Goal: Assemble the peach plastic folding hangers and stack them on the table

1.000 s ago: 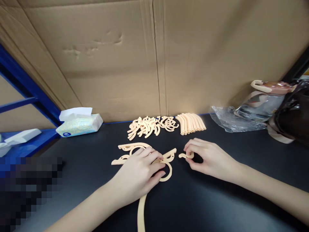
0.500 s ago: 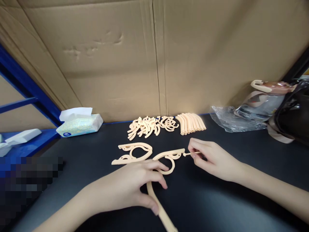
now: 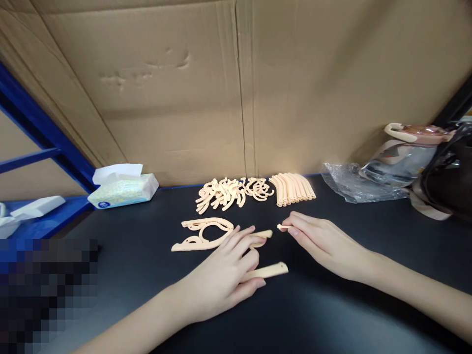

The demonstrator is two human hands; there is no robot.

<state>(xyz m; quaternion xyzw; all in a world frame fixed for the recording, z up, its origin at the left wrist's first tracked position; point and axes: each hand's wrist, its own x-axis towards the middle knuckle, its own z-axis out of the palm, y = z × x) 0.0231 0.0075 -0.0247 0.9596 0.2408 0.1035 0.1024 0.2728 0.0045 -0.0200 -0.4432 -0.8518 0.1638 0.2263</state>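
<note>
My left hand [image 3: 224,268] lies over a peach-coloured curved plastic piece [image 3: 271,269] on the black table [image 3: 332,314], fingers curled round it; one bar end sticks out to the right, another by the fingertips. My right hand [image 3: 320,243] pinches a small peach peg [image 3: 280,226] between thumb and fingers, its tip pointing left toward the left hand's piece. An ornate peach scroll-shaped piece [image 3: 201,234] lies flat just left of my left fingers.
At the back lie a pile of small curved peach parts [image 3: 221,192], ring-like parts [image 3: 258,188] and a row of bars [image 3: 293,188]. A tissue pack [image 3: 123,187] sits back left, crumpled plastic bags [image 3: 372,179] back right. A cardboard wall [image 3: 236,88] stands behind.
My left hand has turned the curved piece so its long bar points right instead of toward me. My right hand has drawn the small peg slightly away from the piece.
</note>
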